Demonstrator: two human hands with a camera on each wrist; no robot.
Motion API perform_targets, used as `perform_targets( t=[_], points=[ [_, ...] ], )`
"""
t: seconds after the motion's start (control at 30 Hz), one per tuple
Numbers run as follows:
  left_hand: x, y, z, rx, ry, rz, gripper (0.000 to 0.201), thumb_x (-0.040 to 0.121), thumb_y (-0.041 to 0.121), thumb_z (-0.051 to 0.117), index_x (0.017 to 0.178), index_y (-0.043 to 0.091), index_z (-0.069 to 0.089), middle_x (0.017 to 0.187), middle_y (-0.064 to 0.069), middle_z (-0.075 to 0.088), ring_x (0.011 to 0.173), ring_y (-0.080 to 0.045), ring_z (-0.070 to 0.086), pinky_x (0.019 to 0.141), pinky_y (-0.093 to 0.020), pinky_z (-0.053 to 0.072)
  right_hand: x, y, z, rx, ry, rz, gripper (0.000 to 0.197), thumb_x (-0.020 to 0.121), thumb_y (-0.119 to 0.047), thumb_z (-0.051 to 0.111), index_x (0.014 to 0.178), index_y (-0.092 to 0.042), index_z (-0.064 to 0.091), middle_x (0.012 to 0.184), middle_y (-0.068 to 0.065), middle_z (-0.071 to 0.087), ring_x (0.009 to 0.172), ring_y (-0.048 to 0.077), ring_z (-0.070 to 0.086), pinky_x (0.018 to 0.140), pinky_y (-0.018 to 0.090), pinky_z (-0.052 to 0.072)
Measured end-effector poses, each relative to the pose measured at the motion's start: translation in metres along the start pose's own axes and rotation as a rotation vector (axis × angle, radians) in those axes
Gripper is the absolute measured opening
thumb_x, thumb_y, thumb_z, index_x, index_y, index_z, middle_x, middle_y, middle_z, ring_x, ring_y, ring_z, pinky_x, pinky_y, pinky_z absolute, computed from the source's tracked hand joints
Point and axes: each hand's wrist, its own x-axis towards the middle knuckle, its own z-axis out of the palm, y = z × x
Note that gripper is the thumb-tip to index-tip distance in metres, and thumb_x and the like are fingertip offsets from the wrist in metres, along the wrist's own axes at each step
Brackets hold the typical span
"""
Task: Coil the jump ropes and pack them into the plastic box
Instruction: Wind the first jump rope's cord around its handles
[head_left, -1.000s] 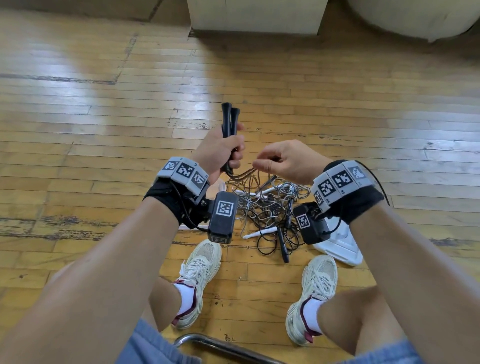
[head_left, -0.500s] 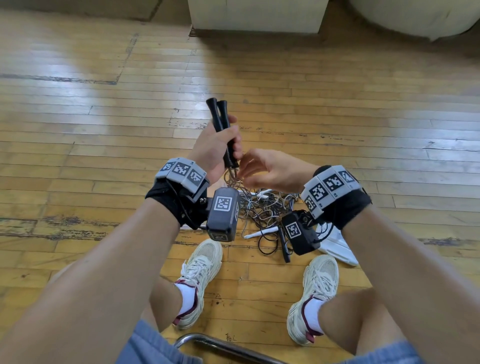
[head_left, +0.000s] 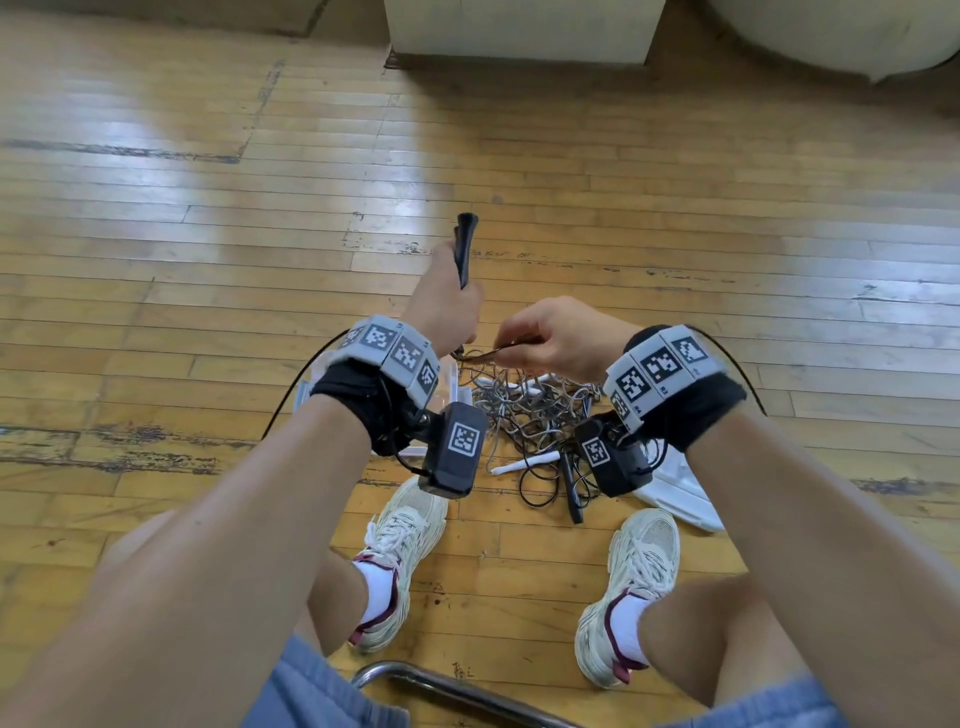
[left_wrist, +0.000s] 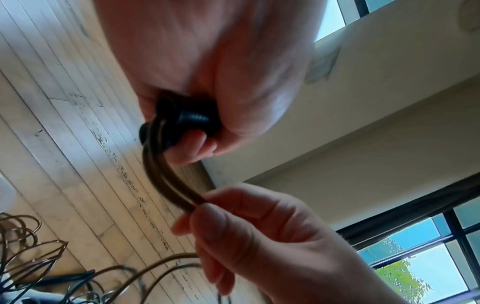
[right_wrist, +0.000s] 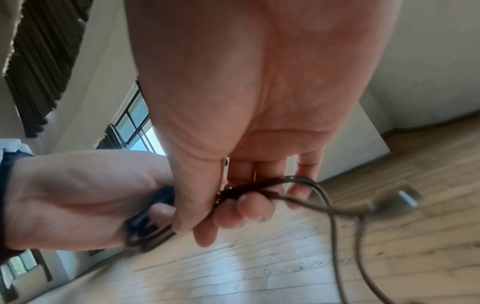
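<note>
in the middle of the head view the left hand (head_left: 444, 306) grips two black plastic jump rope handles (head_left: 464, 249) together, and they stand nearly upright above the fist. two brown rope cords (left_wrist: 166, 181) come out of the handle ends under this hand. the right hand (head_left: 556, 338), just to the right of it, pinches these cords between thumb and fingers (left_wrist: 207, 218); the other fingers are curled. below both hands a tangled pile of grey and black jump ropes (head_left: 524, 415) with white handles lies on the yellow wooden floor (head_left: 208, 249). the clear plastic box (head_left: 451, 379) stands on the floor left of the pile, mostly hidden behind the left wrist. a white flat plastic lid (head_left: 680, 493) lies at the right of the pile, beside two light sneakers (head_left: 405, 545).
</note>
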Motion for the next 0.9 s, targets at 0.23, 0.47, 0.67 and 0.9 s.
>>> perform_targets(
  t=[0.23, 0.47, 0.67, 0.9],
  points=[
    [-0.005, -0.007, 0.002, 0.221, -0.263, -0.008, 0.025, 0.099, 0.009, 0.055, 0.124, 0.011, 0.057, 0.074, -0.001, 0.057, 0.063, -0.020, 0.054, 0.072, -0.038, 0.048, -0.009, 0.017, -0.017, 0.015, 0.230, -0.021, 0.019, 0.084, -0.035, 0.077, 0.084, -0.016, 0.072, 0.077, -0.005, 0.069, 0.071, 0.012, 0.064, 0.065, 0.023, 0.049],
    [-0.016, 0.002, 0.010, 0.006, -0.365, -0.096, 0.026, 0.106, 0.030, 0.046, 0.098, 0.009, 0.058, 0.076, -0.005, 0.054, 0.057, -0.014, 0.045, 0.049, -0.024, 0.037, -0.017, 0.027, -0.027, 0.095, 0.426, -0.124, 0.040, 0.070, -0.042, 0.082, 0.087, -0.010, 0.065, 0.074, -0.001, 0.065, 0.064, 0.014, 0.059, 0.061, 0.028, 0.054],
    [-0.017, 0.003, 0.010, -0.116, -0.554, -0.155, 0.051, 0.107, 0.045, 0.033, 0.114, 0.004, 0.062, 0.072, 0.000, 0.054, 0.051, -0.009, 0.042, 0.041, -0.019, 0.036, -0.018, 0.031, -0.030, 0.144, 0.392, -0.096, 0.057, 0.079, -0.031, 0.081, 0.130, -0.019, 0.060, 0.110, -0.007, 0.063, 0.068, -0.014, 0.053, 0.070, 0.018, 0.042],
    [-0.019, 0.003, 0.008, -0.017, -0.624, -0.054, 0.047, 0.108, 0.039, 0.034, 0.121, 0.003, 0.060, 0.076, -0.002, 0.055, 0.054, -0.008, 0.044, 0.045, -0.018, 0.036, -0.022, 0.033, -0.032, 0.255, 0.172, -0.060, 0.043, 0.083, -0.049, 0.068, 0.110, -0.016, 0.066, 0.096, 0.001, 0.074, 0.093, 0.018, 0.069, 0.091, 0.039, 0.056]
  ],
)
